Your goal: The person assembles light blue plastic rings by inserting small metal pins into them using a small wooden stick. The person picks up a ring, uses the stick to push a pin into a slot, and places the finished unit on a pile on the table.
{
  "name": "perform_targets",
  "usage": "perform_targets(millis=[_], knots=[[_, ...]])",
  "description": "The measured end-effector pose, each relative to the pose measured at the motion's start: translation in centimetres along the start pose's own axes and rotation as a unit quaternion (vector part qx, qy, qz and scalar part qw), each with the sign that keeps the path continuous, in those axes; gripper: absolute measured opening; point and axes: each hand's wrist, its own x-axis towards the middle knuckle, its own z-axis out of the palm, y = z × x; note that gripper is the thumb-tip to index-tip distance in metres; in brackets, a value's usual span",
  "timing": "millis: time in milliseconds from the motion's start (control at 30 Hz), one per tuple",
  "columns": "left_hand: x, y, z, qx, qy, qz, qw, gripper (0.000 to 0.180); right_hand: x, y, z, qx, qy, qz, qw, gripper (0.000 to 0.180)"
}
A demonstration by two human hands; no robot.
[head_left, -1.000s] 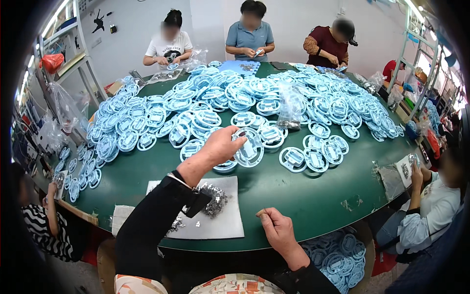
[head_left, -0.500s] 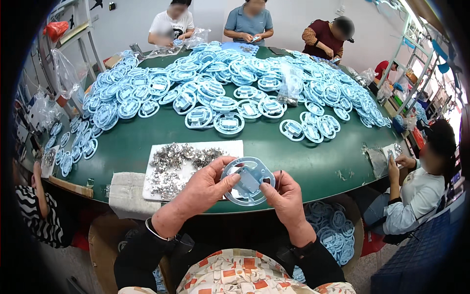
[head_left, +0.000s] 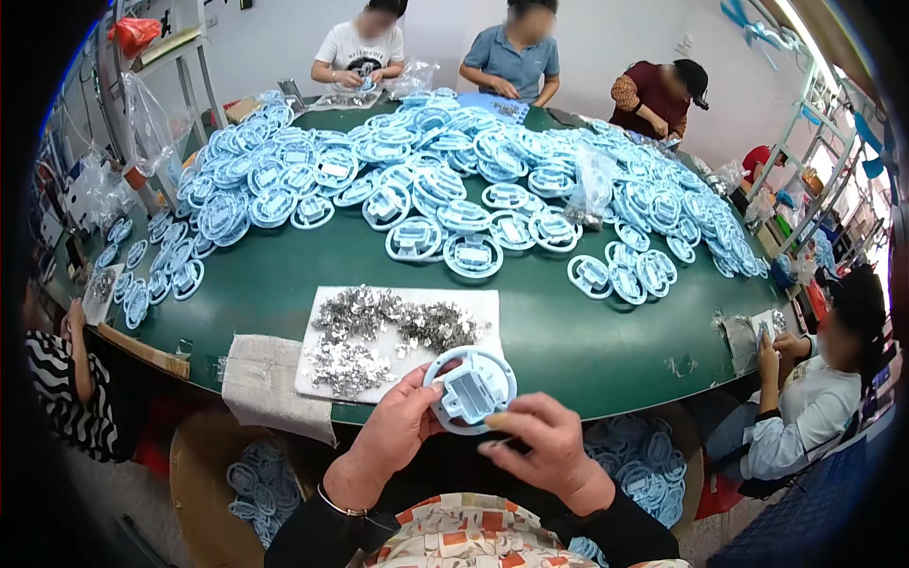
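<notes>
A light blue round plastic part (head_left: 475,390) with an outer ring and a raised rectangular box in its middle is held just past the table's near edge. My left hand (head_left: 396,428) is closed on its left rim, thumb on the face and fingers behind. At the part's lower right is my right hand (head_left: 544,445), its fingers blurred and bent together. A small dark bit shows by those fingertips, too unclear to name. Behind the part lies a white board (head_left: 402,331) bearing heaps of small silvery metal pieces (head_left: 352,367).
A wide pile of similar blue parts (head_left: 426,156) covers the far side of the green table (head_left: 530,317). Grey cloth (head_left: 275,379) hangs over the near edge. Boxes below hold more parts (head_left: 260,488). Several people work around the table, one at the right (head_left: 805,398).
The blue part has been turned over, from its flatter face to the boxed one. My right hand has left its right rim and moved to the lower right. The view has shifted slightly.
</notes>
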Motion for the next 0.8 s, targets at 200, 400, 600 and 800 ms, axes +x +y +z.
perform_targets(millis=[200,400,600,800], knots=[[0.5,-0.9,-0.9,0.000,-0.008,-0.015,1.000,0.039,-0.5,3.6,1.3,0.211,0.078,0.270,0.936,0.022],[0.9,-1.0,-0.9,0.008,-0.002,-0.029,1.000,0.039,-0.2,4.2,1.1,0.393,-0.042,0.412,0.821,0.027],[1.0,-1.4,-1.9,-0.035,0.006,-0.031,0.999,0.039,-1.0,4.6,2.3,0.399,-0.042,0.425,0.812,0.026],[-0.2,-1.9,-2.9,0.096,-0.020,-0.075,0.992,0.032,-2.3,4.1,1.8,0.334,-0.109,0.412,0.841,0.024]])
